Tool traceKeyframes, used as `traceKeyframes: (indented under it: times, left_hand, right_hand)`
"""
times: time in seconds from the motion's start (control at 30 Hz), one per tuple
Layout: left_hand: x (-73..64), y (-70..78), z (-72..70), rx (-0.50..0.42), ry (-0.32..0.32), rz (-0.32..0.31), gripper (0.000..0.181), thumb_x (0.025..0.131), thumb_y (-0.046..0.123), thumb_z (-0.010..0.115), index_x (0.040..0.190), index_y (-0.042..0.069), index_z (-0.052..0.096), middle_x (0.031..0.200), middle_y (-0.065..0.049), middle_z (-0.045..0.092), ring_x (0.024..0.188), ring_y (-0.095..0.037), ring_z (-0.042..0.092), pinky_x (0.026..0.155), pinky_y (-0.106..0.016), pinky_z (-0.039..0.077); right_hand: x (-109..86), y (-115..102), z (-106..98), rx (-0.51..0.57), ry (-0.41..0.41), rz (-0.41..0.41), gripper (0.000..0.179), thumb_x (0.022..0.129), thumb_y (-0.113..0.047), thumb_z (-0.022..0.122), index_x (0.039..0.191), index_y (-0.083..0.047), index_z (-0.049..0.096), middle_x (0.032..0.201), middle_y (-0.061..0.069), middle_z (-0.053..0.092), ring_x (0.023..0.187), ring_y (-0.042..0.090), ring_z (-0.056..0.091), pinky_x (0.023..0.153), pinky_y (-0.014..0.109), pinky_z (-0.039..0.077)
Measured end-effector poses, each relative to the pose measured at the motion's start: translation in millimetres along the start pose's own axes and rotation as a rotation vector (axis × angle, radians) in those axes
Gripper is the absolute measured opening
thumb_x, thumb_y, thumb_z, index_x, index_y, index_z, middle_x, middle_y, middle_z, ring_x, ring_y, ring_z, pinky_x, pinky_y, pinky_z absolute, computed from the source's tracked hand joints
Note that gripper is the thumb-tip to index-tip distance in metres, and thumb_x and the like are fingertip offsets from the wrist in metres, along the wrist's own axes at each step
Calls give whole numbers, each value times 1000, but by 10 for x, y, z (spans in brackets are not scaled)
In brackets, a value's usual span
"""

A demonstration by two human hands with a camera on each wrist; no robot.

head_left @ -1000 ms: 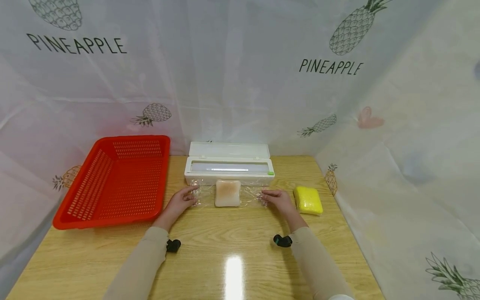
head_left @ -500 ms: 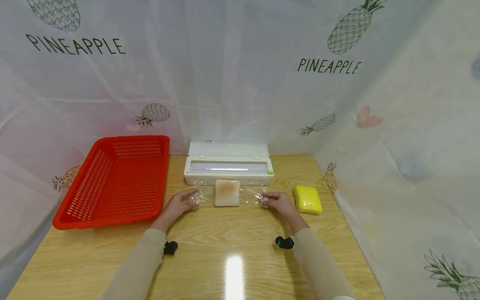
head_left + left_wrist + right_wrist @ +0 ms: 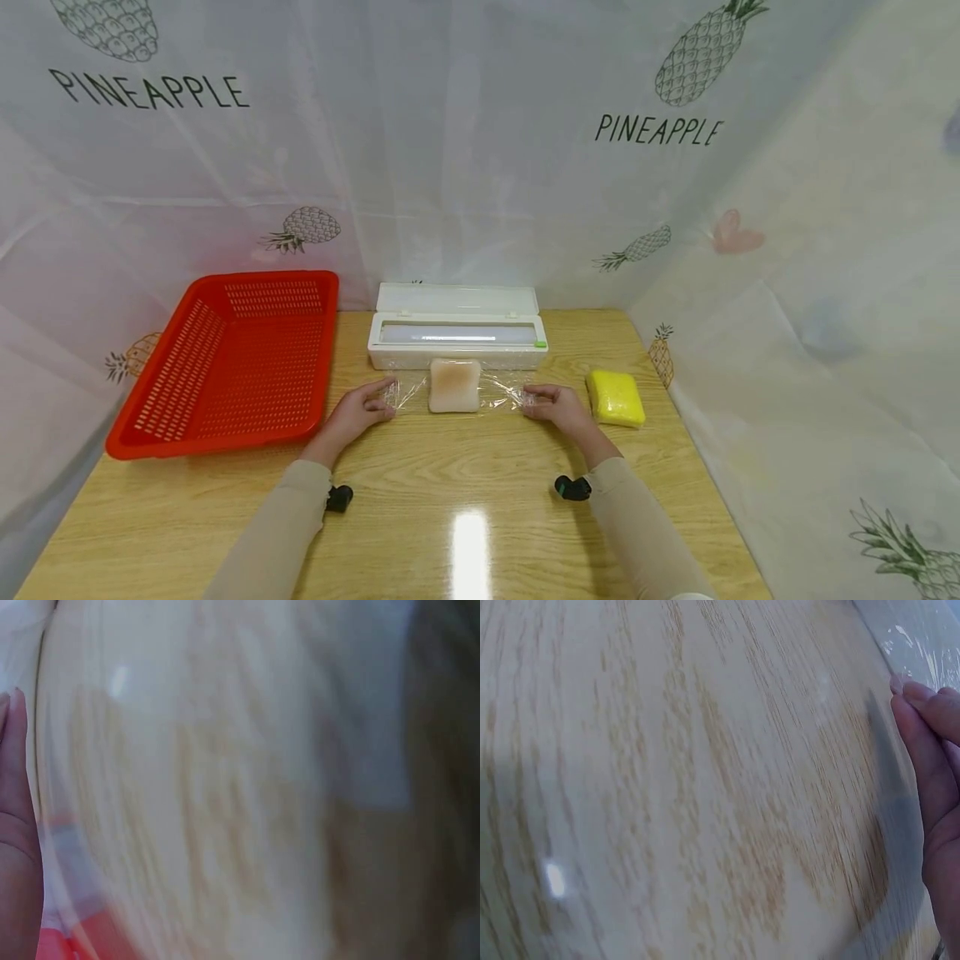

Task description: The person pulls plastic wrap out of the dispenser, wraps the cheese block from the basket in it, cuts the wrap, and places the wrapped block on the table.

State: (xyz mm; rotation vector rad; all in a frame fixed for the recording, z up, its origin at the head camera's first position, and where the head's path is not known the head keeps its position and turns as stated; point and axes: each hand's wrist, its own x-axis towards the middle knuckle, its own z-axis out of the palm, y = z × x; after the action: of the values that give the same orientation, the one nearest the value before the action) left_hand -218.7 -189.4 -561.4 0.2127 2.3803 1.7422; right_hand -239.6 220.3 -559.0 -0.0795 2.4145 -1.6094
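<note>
A slice of toast (image 3: 454, 386) lies wrapped in clear cling film (image 3: 498, 390), which spreads out to both sides of it. My left hand (image 3: 354, 417) pinches the film's left end. At the right end, my right hand (image 3: 562, 408) pinches the film between thumb and fingers. Bunched film meets the fingertips (image 3: 901, 684) in the right wrist view. Only part of the left hand's fingers (image 3: 16, 772) enters the left wrist view, at its left edge. Directly behind the toast stands a white cling film dispenser (image 3: 459, 358) with its lid raised.
A red plastic basket (image 3: 321, 367) stands at the back left of the wooden table (image 3: 420, 492). To the right of my right hand lies a yellow wrapped block (image 3: 617, 399). A pineapple-print curtain (image 3: 465, 167) hangs right behind the table.
Both wrists have shifted slightly outward, and the film ends look more tightly gathered at the fingers. The toast stays in place.
</note>
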Motion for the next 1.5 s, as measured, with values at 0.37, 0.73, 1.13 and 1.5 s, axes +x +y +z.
traceKeyframes:
  times: [0.37,0.73,1.13,1.5]
  left_hand:
    - [35,90,46,55,145,128,69,78,-2,80,140,2,49,148,-25,30,132,-46,35,109,-53,31]
    - [195,431,202,319,260,342,53,76,5,83,125,5,63,139,-16,46,130,-37,37,107,-55,30]
    - [499,923,650,283,90,421,44,81,9,80,122,5,65,132,-12,52,126,-32,44,105,-49,36]
    - [887,1095,1004,355,-9,380,44,84,14,79,125,8,64,129,-7,57,124,-27,48,106,-45,37]
  right_hand:
    - [115,-101,-36,364,60,-57,36,90,5,66,123,15,55,118,26,62,91,14,67,77,27,56]
    - [387,-239,-17,364,375,-16,31,87,-6,74,106,-2,50,89,5,68,70,12,65,69,33,56]
    - [470,-175,21,355,435,-105,48,84,-3,76,120,3,46,79,1,63,65,10,56,57,18,45]
    - [388,-401,-100,162,315,-202,56,90,-5,70,141,1,48,124,23,42,99,37,48,78,25,44]
